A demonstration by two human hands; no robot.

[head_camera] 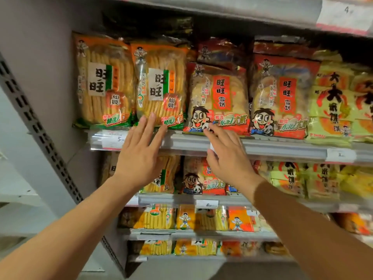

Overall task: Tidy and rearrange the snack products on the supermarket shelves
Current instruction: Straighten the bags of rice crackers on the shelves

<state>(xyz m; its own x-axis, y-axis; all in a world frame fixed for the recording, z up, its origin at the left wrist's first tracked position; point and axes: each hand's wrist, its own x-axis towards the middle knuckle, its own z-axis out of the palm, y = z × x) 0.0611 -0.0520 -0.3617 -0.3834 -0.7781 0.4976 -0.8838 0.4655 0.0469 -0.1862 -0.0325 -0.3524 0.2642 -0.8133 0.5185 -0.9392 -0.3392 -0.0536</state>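
The snack bags [159,85] stand upright along the top shelf edge [262,147], faces out; the left hand [139,156], fingers flat, presses one at 10 o'clock, while the right hand [228,156], seemingly holding nothing, touches its neighbour.

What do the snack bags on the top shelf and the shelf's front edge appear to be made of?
Orange senbei bag: thin glossy plastic film, apparently; it shows glare, wrinkles, and crackers through clear areas. Shelf edge: probably grey painted metal fronted by a clear plastic price strip, judging by reflections.
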